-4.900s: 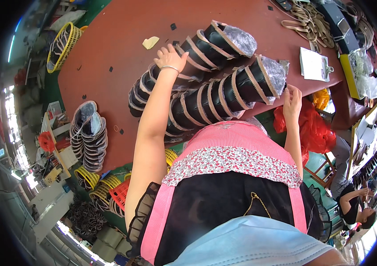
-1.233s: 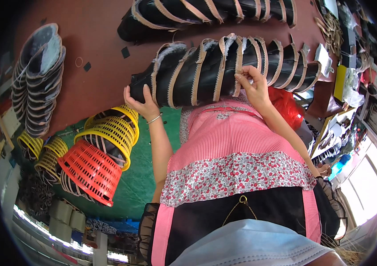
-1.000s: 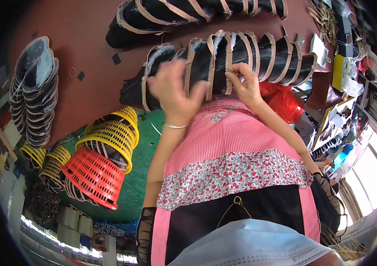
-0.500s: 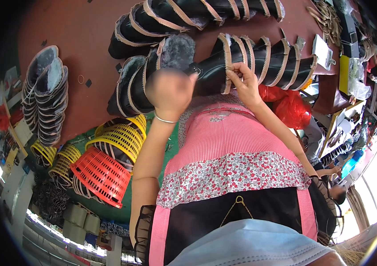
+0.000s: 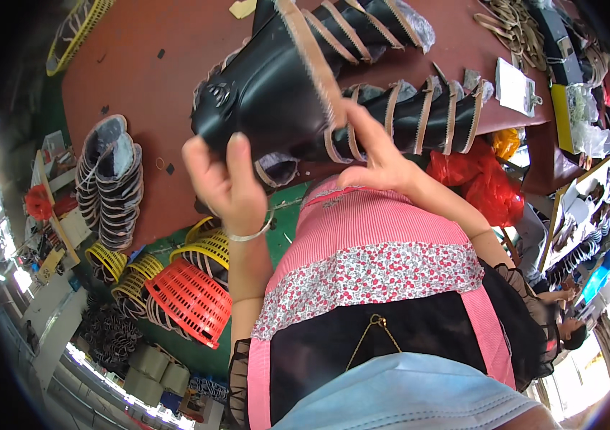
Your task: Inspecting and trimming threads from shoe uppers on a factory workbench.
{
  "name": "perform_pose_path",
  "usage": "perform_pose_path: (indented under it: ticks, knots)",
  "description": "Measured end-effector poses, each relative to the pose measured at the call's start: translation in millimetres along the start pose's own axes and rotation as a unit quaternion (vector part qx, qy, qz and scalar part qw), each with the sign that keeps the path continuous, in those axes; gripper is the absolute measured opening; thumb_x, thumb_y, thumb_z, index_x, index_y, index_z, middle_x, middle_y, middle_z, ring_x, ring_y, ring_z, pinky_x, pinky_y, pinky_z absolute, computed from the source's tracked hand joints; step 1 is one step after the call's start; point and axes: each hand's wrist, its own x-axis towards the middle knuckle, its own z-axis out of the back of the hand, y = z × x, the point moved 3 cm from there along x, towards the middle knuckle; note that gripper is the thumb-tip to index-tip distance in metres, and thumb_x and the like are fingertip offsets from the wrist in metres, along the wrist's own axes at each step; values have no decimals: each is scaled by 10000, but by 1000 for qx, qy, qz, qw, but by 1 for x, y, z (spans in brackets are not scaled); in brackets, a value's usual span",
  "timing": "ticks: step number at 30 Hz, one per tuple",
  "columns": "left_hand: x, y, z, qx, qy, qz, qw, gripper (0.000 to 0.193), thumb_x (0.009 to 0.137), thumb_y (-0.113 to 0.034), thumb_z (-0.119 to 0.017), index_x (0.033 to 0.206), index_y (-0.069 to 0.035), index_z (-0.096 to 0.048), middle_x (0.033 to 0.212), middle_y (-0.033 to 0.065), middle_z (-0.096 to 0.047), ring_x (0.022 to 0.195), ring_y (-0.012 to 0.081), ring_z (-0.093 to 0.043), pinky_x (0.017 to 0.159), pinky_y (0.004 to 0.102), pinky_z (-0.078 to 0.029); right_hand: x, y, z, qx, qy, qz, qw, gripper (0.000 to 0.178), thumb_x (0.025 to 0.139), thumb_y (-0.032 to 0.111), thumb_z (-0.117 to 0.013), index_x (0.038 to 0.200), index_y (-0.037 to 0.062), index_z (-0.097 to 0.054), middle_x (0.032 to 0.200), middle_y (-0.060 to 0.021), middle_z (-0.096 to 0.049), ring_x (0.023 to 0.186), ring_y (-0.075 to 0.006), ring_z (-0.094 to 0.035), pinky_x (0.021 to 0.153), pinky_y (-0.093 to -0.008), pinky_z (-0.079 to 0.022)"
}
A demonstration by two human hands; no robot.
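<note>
A black leather boot upper (image 5: 269, 89) with a tan zigzag-cut edge is tilted up in front of me. My left hand (image 5: 229, 186) grips its lower left corner, thumb on the near side and fingers round the end by a dark round ornament. On the other side, my right hand (image 5: 384, 165) has its fingers stretched against the tan edge, thumb spread away from the leather. Behind and right of it, a row of similar black uppers (image 5: 409, 122) lies overlapped, pale fluffy lining showing at their tops.
A nested stack of fur-lined uppers (image 5: 110, 186) stands on the red-brown table (image 5: 154, 93) at left. Red (image 5: 190, 301) and yellow baskets (image 5: 204, 251) are below the table edge. At right are a clipboard (image 5: 516, 86), red plastic bags (image 5: 488, 190) and tan strips (image 5: 513, 29). Another person (image 5: 566, 330) is at far right.
The boot upper has been lifted and turned up, nearer to me. My left hand has moved left and down; my right hand has opened from its pinch on the tan edge. The view has shifted.
</note>
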Motion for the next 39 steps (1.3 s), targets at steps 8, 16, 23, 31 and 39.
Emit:
perform_pose_path:
  ticks: [8, 16, 23, 31, 39]
  knots:
    - [45, 78, -150, -272, 161, 194, 929, 186, 1026, -126, -592, 1183, -32, -562, 1099, 32, -647, 971, 88, -583, 859, 263, -471, 29, 6, 133, -149, -58, -102, 982, 326, 739, 204, -893, 871, -3, -678, 735, -107, -627, 656, -207, -522, 683, -342, -485]
    - [-13, 174, -81, 92, 84, 170, 978, 259, 1019, -152, -605, 1245, -28, -579, 1181, 79, -644, 1093, 166, -618, 974, 302, -480, 71, -178, 293, -234, -207, -94, 945, 333, 906, 263, -749, 1046, -29, -672, 877, -191, -719, 749, -191, -664, 729, -357, -518]
    - [-111, 213, -14, 397, -31, 354, 846, 755, 914, -423, -717, 1446, 9, -401, 1435, 238, -449, 1341, 374, -424, 1095, 470, -377, 121, -233, 232, -100, -71, -195, 973, 488, 967, 349, -666, 1267, -33, -619, 1156, -218, -689, 1081, -275, -646, 966, -354, -475]
    - [-123, 229, -36, 1, -273, 576, 771, 1268, 704, -502, -883, 1558, 1, -93, 1570, 218, -235, 1424, 352, -304, 1116, 621, -312, -94, -176, 338, -196, -441, -195, 854, 468, 1032, 327, -573, 1305, -49, -520, 1180, -130, -567, 1074, -194, -553, 966, -345, -457]
    - [-105, 220, -66, 130, -340, 577, 731, 1261, 586, -513, -943, 1487, -5, -222, 1487, 255, -253, 1363, 373, -347, 1105, 442, -400, -151, -152, 141, -9, -225, -293, 929, 488, 777, 75, -836, 1201, -19, -613, 1014, -69, -685, 881, -184, -638, 805, -317, -528]
